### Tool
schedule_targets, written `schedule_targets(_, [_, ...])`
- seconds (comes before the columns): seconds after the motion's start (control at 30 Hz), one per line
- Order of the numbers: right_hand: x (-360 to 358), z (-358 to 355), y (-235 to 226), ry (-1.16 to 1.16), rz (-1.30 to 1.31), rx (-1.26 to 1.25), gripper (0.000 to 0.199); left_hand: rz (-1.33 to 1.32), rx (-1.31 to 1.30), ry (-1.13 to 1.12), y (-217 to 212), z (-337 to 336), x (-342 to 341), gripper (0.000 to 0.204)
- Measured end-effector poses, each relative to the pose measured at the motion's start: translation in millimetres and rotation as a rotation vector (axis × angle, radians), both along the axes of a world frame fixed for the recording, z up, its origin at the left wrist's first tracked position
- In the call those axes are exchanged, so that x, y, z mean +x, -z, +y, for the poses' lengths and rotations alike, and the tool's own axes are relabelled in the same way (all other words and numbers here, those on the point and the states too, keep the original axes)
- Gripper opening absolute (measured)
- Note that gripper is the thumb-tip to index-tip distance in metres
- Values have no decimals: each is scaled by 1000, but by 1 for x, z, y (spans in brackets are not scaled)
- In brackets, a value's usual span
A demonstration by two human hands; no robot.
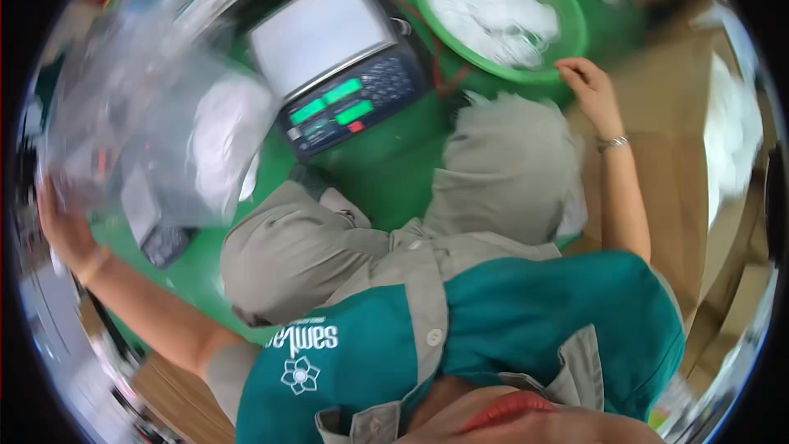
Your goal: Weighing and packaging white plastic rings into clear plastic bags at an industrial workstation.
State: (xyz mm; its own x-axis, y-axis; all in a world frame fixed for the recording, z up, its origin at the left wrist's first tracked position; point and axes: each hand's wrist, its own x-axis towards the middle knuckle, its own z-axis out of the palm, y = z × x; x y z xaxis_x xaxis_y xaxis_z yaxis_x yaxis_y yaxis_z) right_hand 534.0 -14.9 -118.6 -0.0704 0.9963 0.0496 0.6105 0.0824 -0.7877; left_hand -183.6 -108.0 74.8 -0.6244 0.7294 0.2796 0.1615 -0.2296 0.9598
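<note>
Two bare hands reach wide apart to either side of someone sitting with bent knees on a green floor. At the far left, the left hand meets the outer edge of a clear plastic bag, its fingers pointing up along the film; blur and folds cover the tips, so I can't tell whether they are clamped on it. Inside the bag, a white bundle sits on the opposite side, to the right of those fingers and well apart from them, close to the corner of a weighing scale with a pale pan and lit green displays. On the other side, the right hand is by the near right rim of a green basket. Its fingers are bent with the tips close together, right at the rim, though I can't tell whether they pinch it or just rest beside it. White stringy material lies in that basket, up and to the left of the fingertips, apart from them. Brown cardboard stretches beside the right forearm.
</note>
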Motion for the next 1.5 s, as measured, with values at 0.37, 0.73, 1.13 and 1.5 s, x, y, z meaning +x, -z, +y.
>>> schedule_targets(0.37, [51, -162, 116, 459, -504, -89, 23, -14, -814, -378, 232, -63, -91, 48])
schedule_targets(0.73, [76, -144, -28, 576, 664, 210, 13, 397, -468, 90, 133, 69, 7, 40])
schedule_targets(1.13, [1, -28, -180, -43, 1030, 340, 40, 487, -248, 1110, 74, 109, 351, 89])
schedule_targets(1.5, [-77, 91, -87, -319, 624, -64, 32, 399, -102, -35, 14, 49, 262, 30])
